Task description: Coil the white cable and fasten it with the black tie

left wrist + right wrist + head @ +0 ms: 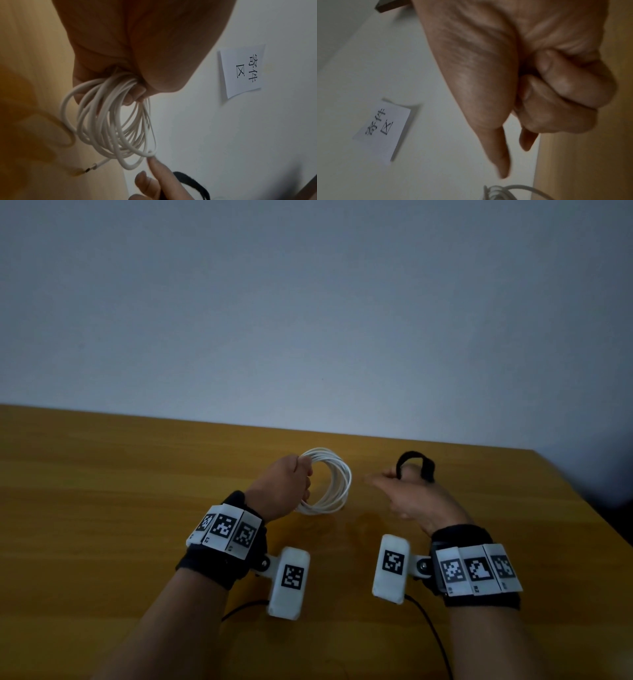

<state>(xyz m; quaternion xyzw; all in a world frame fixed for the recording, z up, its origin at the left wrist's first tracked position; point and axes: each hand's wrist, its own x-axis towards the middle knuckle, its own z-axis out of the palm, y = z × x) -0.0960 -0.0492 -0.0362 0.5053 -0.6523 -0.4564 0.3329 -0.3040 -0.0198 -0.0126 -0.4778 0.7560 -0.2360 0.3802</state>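
Note:
The white cable point(337, 484) is wound into a coil of several loops. My left hand point(291, 484) grips one side of the coil point(113, 121) and holds it upright just over the wooden table point(102, 508). One bare metal end of the cable point(89, 169) hangs loose near the tabletop. My right hand point(400, 487) is to the right of the coil and holds the black tie point(416, 462), which arches up as a loop over its fingers. In the left wrist view the right hand's forefinger point(159, 170) points at the coil's lower edge, with the tie point(190, 184) beside it.
The table's far edge meets a pale wall point(308, 320). A paper note with printed characters point(243, 70) is stuck on the wall. The table's right edge point(582, 498) lies close to my right hand. Black wires point(431, 635) trail from the wrist cameras toward me.

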